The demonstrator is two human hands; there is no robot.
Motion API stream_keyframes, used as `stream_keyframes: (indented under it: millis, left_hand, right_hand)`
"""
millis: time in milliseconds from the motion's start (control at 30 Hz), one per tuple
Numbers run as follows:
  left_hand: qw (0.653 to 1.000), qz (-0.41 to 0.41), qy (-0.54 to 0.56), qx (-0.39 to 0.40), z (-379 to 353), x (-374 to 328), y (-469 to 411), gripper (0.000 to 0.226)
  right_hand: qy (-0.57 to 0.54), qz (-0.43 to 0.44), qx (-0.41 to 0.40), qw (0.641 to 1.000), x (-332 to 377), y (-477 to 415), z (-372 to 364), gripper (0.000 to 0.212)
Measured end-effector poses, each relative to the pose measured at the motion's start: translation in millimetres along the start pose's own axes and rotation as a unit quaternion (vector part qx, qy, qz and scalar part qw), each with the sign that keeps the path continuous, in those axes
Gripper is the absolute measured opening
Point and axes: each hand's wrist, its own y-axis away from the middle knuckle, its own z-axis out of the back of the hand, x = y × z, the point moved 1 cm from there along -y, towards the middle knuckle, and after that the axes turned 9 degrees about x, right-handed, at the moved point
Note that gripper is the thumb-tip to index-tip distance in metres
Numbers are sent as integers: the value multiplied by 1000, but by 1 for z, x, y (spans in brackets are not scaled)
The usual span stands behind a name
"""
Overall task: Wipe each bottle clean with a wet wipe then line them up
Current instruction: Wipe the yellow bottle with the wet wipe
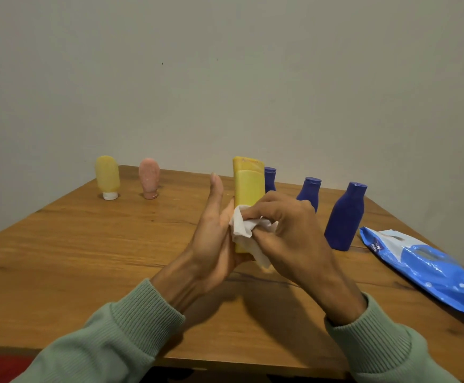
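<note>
The left hand (pixel 214 239) grips the yellow bottle (pixel 248 186) upright. The right hand (pixel 289 236) pinches the wet wipe (pixel 243 226) against it. Right of them, the blue wipe pack (pixel 430 269) reads "mee".

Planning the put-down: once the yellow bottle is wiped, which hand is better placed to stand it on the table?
Probably left. The left hand holds the yellow bottle upright by its lower part, while the right hand grips the wet wipe pressed against it and has no free fingers.
</note>
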Motion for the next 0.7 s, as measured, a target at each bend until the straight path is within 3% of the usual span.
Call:
stream_keyframes:
  millis: [167, 333, 400, 533, 600, 700]
  left_hand:
    - [1000, 16, -18, 20, -2, -1, 1, 92]
    - [998, 28, -42, 24, -13, 14, 1, 80]
    - [998, 19, -52, 21, -11, 13, -1, 80]
    - [1000, 4, -15, -9, -5, 10, -2, 92]
    - [999, 8, -35, -9, -7, 13, 0, 91]
    - [996, 16, -84, -9, -16, 17, 1, 78]
  right_hand:
    - [-17, 28, -71, 997, -5, 1, -6, 20]
    - [-8, 25, -149, 989, -14, -4, 6, 20]
    - [-16, 31, -124, 992, -13, -5, 9, 20]
    - [-10, 27, 15, 999, -10, -4, 6, 19]
    - [-11, 29, 0, 1000, -12, -4, 8, 19]
    - [-27, 33, -86, 995, -15, -5, 13, 18]
